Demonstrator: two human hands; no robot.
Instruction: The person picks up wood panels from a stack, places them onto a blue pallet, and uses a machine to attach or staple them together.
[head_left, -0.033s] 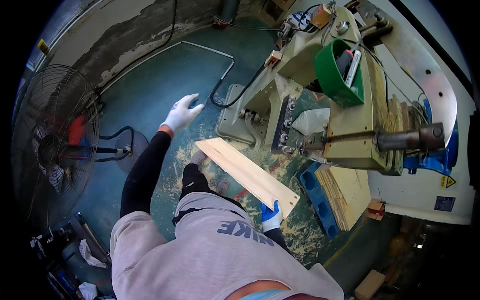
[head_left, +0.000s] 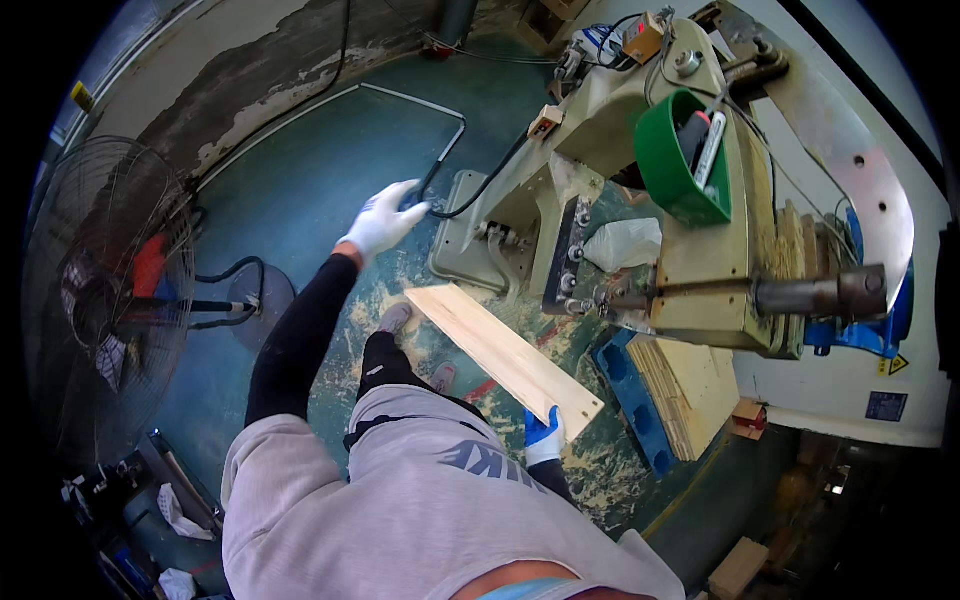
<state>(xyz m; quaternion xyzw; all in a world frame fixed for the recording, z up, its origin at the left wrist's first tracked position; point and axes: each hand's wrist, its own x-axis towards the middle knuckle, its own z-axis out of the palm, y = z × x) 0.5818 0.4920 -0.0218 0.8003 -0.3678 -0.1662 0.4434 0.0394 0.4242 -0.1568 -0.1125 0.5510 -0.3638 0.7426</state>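
A long pale wooden board [head_left: 505, 358] slants in front of me, its near right end held by my right hand [head_left: 545, 437] in a blue-and-white glove. The fingers there wrap the board's lower edge, and small dark marks or holes show at that corner. My left hand [head_left: 385, 220], in a white glove, is raised beyond the board's far end and apart from it. Its thumb and fingers are spread with nothing visible between them. A pale green machine [head_left: 700, 300] with a bolted dark plate [head_left: 568, 255] stands to the right of both hands.
Stacked wooden boards [head_left: 680, 395] lie by a blue pallet [head_left: 630, 400] at right. A green holder [head_left: 675, 165] with pens is on the machine. A caged fan [head_left: 120, 300] stands left. Sawdust covers the floor, and a black hose [head_left: 490, 185] runs near my left hand.
My left hand has moved to the right, toward the machine, staying open. The board has shifted slightly right and nearer, still in my right hand.
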